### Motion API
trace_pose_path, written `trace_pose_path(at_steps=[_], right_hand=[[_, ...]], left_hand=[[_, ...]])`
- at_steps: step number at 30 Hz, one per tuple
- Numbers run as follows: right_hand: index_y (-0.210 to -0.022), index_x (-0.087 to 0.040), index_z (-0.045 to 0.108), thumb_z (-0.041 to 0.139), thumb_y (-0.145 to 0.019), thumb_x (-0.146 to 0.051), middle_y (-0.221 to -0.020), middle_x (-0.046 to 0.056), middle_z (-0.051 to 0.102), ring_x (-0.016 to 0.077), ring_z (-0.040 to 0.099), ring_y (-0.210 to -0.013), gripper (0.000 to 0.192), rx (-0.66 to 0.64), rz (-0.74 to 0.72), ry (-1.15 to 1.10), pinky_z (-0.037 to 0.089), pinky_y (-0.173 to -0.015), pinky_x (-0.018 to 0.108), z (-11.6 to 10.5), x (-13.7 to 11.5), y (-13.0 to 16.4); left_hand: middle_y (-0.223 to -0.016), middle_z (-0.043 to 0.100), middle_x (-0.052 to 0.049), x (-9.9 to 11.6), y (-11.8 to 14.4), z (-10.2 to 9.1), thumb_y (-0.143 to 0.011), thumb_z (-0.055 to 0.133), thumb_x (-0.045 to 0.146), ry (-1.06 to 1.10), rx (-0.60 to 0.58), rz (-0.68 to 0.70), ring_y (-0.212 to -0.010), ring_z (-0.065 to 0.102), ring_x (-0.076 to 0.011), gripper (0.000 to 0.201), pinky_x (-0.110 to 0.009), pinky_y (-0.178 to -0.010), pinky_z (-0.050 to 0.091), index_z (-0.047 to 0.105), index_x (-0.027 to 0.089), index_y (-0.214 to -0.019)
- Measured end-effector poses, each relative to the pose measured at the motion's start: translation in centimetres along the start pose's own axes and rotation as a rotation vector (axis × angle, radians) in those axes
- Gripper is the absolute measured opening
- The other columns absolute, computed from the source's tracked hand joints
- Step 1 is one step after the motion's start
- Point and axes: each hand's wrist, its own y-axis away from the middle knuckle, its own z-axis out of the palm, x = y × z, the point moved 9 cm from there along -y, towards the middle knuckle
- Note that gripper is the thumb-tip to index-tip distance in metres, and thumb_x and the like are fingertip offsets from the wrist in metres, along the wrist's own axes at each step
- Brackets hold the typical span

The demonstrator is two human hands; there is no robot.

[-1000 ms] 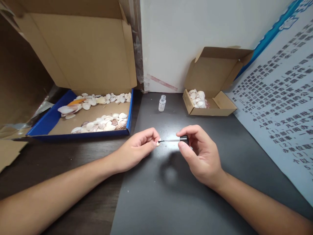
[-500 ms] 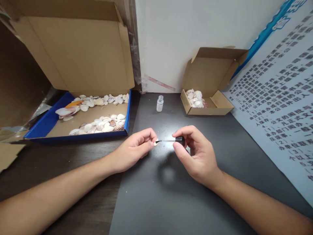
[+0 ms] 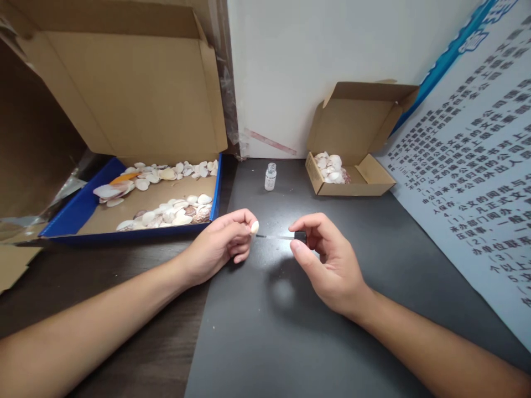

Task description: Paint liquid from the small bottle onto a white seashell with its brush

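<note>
Change: we see the left hand [image 3: 226, 246] has turned its shell [image 3: 254, 227] up, clear of the brush [image 3: 276, 237].
Left hand: pinches the shell.
Right hand [image 3: 327, 265]: clamped on the brush's cap, tip just beside the shell.

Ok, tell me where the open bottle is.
In the head view, the bottle stands upright at the back of the dark mat, against the wall, between the blue tray and the small box.

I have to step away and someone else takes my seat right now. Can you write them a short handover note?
Left hand pinches one small white shell.
Right hand holds the black-capped brush, tip beside that shell.
Open bottle stands behind, uncapped.
Small box at right holds a few shells; blue tray at left holds many.
Whether this shell is fully coated cannot be told.
</note>
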Motion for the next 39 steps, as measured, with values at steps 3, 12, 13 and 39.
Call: trace_pose_path(at_steps=[3, 12, 13, 39], right_hand=[[-0.099, -0.024, 0.052, 0.060, -0.088, -0.020, -0.061, -0.008, 0.046, 0.0103, 0.044, -0.049, 0.014, -0.013, 0.017, -0.007, 0.038, -0.046, 0.022, 0.2, 0.2, -0.1], [-0.094, -0.023, 0.054, 0.060, -0.086, -0.020, -0.061, -0.008, 0.047, 0.0102, 0.045, -0.050, 0.011, 0.014, 0.013, 0.073, 0.040, -0.047, 0.022, 0.1, 0.0, -0.4], [-0.095, -0.023, 0.054, 0.060, -0.086, -0.020, -0.061, -0.008, 0.047, 0.0101, 0.045, -0.050, 0.011, -0.006, 0.001, 0.084, 0.040, -0.047, 0.022, 0.3, -0.1, -0.4], [-0.088, -0.024, 0.045, 0.057, -0.082, -0.018, -0.064, -0.008, 0.045, 0.0093, 0.040, -0.049, 0.014, 0.001, 0.067, 0.106, 0.035, -0.046, 0.022, 0.2, 0.5, -0.5]], left_hand=[[-0.057, 0.032, 0.008, 0.0, 0.1, 0.2, -0.085, 0.058, 0.023, -0.020, -0.001, 0.007, -0.048, 0.027, -0.0074, 0.010, -0.019, -0.047, 0.031, 0.050, 0.019, -0.079], [-0.057, 0.032, 0.008, -0.1, 0.0, 0.2, -0.085, 0.053, 0.020, -0.047, -0.015, 0.028, -0.049, 0.027, -0.0079, 0.006, -0.020, -0.047, 0.031, 0.050, 0.019, -0.080], [-0.058, 0.032, 0.008, -0.1, 0.0, 0.2, -0.085, 0.053, 0.020, -0.049, -0.024, 0.027, -0.049, 0.027, -0.0080, 0.006, -0.020, -0.048, 0.032, 0.050, 0.019, -0.080], [-0.056, 0.031, 0.008, -0.5, 0.1, 0.4, -0.083, 0.053, 0.019, -0.021, -0.062, -0.026, -0.049, 0.026, -0.0083, 0.008, -0.020, -0.047, 0.031, 0.049, 0.019, -0.077]])
